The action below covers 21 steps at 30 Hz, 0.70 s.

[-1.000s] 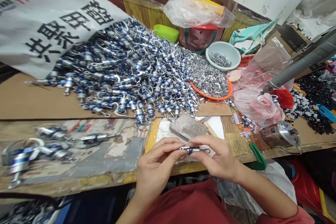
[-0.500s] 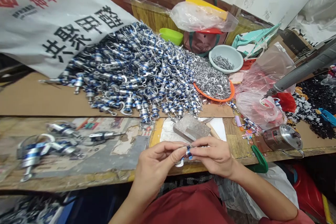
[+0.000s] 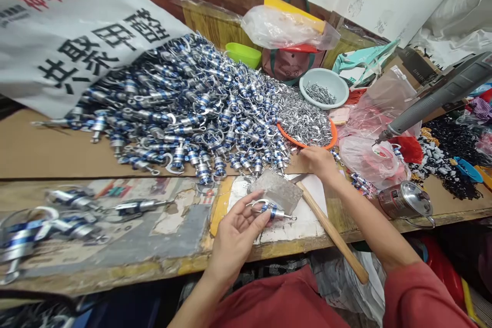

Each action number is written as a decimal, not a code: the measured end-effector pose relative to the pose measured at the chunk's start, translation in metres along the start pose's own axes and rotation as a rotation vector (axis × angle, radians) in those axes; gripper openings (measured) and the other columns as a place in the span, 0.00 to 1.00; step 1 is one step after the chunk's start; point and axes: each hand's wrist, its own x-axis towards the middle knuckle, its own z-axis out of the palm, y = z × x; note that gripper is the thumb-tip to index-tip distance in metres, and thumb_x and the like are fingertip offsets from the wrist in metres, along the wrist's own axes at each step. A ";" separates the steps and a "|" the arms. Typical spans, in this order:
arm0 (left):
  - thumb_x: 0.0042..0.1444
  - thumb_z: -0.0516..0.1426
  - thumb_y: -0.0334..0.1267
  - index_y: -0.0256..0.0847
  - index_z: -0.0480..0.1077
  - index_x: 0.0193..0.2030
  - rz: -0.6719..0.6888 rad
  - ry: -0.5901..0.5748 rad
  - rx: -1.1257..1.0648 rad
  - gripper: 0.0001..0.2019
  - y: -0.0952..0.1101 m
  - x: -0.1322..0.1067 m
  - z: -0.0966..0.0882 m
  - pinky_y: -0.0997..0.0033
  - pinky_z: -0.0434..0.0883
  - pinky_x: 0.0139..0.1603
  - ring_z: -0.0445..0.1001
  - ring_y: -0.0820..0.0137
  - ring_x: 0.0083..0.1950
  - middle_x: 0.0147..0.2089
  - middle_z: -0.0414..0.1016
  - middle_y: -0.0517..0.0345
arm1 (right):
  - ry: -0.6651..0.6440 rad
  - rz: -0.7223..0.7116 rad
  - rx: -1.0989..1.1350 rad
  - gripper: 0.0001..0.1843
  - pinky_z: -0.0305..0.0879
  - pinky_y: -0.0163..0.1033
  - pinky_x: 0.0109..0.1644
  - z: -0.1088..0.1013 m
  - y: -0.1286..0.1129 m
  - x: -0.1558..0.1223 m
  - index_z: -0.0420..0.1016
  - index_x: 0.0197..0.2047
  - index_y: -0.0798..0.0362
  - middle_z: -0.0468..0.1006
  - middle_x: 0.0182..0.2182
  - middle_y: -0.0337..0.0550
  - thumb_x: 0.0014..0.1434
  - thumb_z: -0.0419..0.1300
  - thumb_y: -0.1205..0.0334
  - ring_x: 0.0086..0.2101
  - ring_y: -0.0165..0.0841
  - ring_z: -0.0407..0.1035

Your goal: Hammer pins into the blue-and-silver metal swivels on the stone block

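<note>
Between the thumb and fingers of my left hand [image 3: 238, 225] is a blue-and-silver metal keychain [image 3: 272, 210], with a curved clasp at one end and a small loop at the other. It lies over the front of a grey metal block [image 3: 275, 190]. My right hand [image 3: 318, 161] is at the near rim of an orange basin [image 3: 333, 136] heaped with small metal pieces [image 3: 305, 120]. Its fingers are curled downward, and the fingertips are mostly hidden. Beside the block rests a hammer with a wooden handle [image 3: 334, 236], which sticks out past the table edge.
A large heap of similar keychains [image 3: 203, 97] spreads behind; several more [image 3: 73, 223] lie at left. A pale blue bowl [image 3: 344, 97] holds metal pins. A grey electric screwdriver [image 3: 426, 100] hangs at right, above plastic bags and a lidded metal mug [image 3: 407, 202].
My right hand has let go of the keychain and moved up and right to the orange basin. My left hand keeps the keychain. The hammer handle now shows in full; the view has shifted slightly.
</note>
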 end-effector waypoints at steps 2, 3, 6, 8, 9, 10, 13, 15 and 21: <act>0.42 0.64 0.39 0.38 0.63 0.52 0.008 -0.011 -0.010 0.28 0.001 0.002 0.000 0.73 0.73 0.35 0.76 0.70 0.33 0.33 0.74 0.59 | -0.062 -0.036 -0.046 0.13 0.61 0.41 0.40 0.007 0.004 0.014 0.74 0.38 0.60 0.77 0.35 0.54 0.58 0.49 0.75 0.39 0.40 0.69; 0.41 0.64 0.39 0.39 0.62 0.52 0.007 -0.018 -0.020 0.30 0.002 0.003 0.000 0.72 0.73 0.36 0.76 0.70 0.33 0.32 0.75 0.59 | -0.088 -0.052 -0.075 0.13 0.60 0.41 0.39 0.010 0.002 0.018 0.74 0.37 0.62 0.76 0.34 0.56 0.59 0.48 0.75 0.38 0.41 0.69; 0.42 0.64 0.37 0.40 0.58 0.53 -0.006 -0.056 -0.052 0.32 0.003 0.006 -0.002 0.69 0.74 0.38 0.77 0.70 0.33 0.31 0.75 0.59 | -0.142 -0.094 -0.142 0.14 0.57 0.40 0.37 0.011 -0.003 0.021 0.72 0.38 0.63 0.74 0.36 0.58 0.59 0.45 0.77 0.38 0.42 0.68; 0.42 0.64 0.36 0.40 0.56 0.54 -0.008 -0.072 -0.069 0.32 0.002 0.009 -0.003 0.70 0.74 0.36 0.76 0.70 0.32 0.31 0.75 0.60 | -0.168 -0.127 -0.166 0.14 0.56 0.39 0.36 0.009 -0.002 0.018 0.70 0.39 0.61 0.73 0.36 0.56 0.60 0.45 0.76 0.37 0.40 0.67; 0.42 0.65 0.36 0.40 0.56 0.54 -0.006 -0.074 -0.073 0.33 0.001 0.010 -0.004 0.72 0.74 0.34 0.76 0.71 0.31 0.30 0.75 0.60 | -0.177 -0.142 -0.173 0.13 0.55 0.39 0.36 0.008 0.001 0.016 0.69 0.41 0.60 0.73 0.37 0.55 0.60 0.45 0.75 0.37 0.39 0.67; 0.41 0.65 0.36 0.40 0.56 0.54 -0.003 -0.073 -0.073 0.33 0.000 0.011 -0.005 0.73 0.73 0.32 0.76 0.71 0.30 0.30 0.74 0.61 | -0.183 -0.156 -0.177 0.13 0.55 0.38 0.36 0.007 0.004 0.015 0.69 0.42 0.59 0.73 0.37 0.53 0.61 0.45 0.74 0.37 0.38 0.66; 0.41 0.65 0.37 0.41 0.56 0.55 -0.001 -0.072 -0.056 0.34 -0.003 0.013 -0.006 0.76 0.72 0.28 0.75 0.71 0.29 0.29 0.74 0.61 | -0.197 -0.192 -0.177 0.12 0.54 0.37 0.36 0.008 0.014 0.011 0.67 0.44 0.57 0.72 0.35 0.50 0.62 0.45 0.72 0.36 0.37 0.66; 0.41 0.65 0.37 0.41 0.56 0.55 0.000 -0.065 -0.047 0.34 -0.004 0.012 -0.006 0.76 0.71 0.28 0.75 0.71 0.29 0.29 0.74 0.61 | -0.203 -0.218 -0.162 0.12 0.54 0.37 0.36 0.010 0.018 0.012 0.67 0.44 0.57 0.72 0.34 0.48 0.60 0.48 0.73 0.35 0.36 0.65; 0.42 0.65 0.37 0.40 0.56 0.55 -0.004 -0.054 -0.056 0.33 -0.002 0.010 -0.004 0.77 0.69 0.28 0.73 0.74 0.29 0.30 0.74 0.60 | -0.149 -0.217 -0.046 0.13 0.59 0.35 0.35 -0.003 0.011 0.014 0.70 0.42 0.57 0.73 0.35 0.47 0.52 0.55 0.75 0.34 0.33 0.67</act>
